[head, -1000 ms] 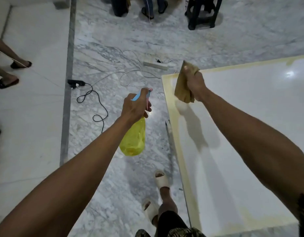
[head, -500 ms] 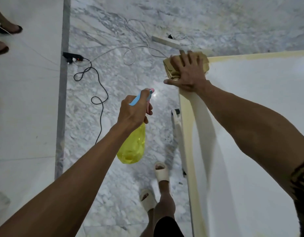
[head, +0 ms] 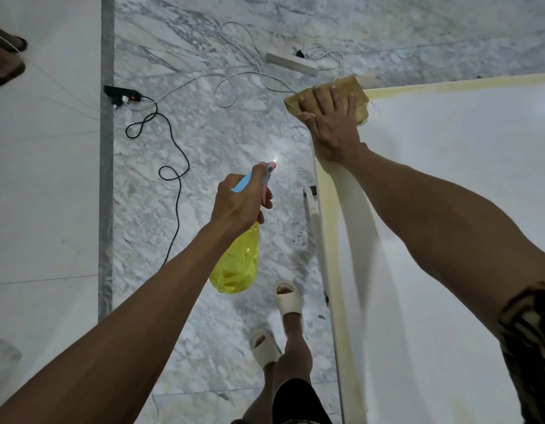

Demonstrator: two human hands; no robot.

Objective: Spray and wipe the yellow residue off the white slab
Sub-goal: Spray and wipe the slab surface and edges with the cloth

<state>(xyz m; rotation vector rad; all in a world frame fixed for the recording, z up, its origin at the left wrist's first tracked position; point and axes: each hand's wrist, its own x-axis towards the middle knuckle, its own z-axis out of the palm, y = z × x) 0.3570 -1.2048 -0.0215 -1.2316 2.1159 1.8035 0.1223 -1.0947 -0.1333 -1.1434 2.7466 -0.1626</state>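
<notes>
The white slab (head: pixel 464 185) fills the right of the view, with a band of yellow residue (head: pixel 335 270) along its left edge and another along its far edge. My right hand (head: pixel 332 123) lies flat with straight fingers on a tan cloth (head: pixel 361 99), pressing it onto the slab's far left corner. My left hand (head: pixel 240 203) grips a yellow spray bottle (head: pixel 237 264) by its blue and pink trigger head, held in the air over the floor left of the slab, nozzle pointing away from me.
Marble floor (head: pixel 204 148) lies left of the slab. A black cable and power strip (head: pixel 121 94) and a white power strip (head: pixel 291 64) with white cords lie on it. My feet in pale sandals (head: pixel 288 298) stand by the slab's edge. Another person's feet (head: pixel 5 65) are at far left.
My right hand brought the cloth down from the air onto the slab's far left corner and flattened on it. The spray bottle stays raised in my left hand.
</notes>
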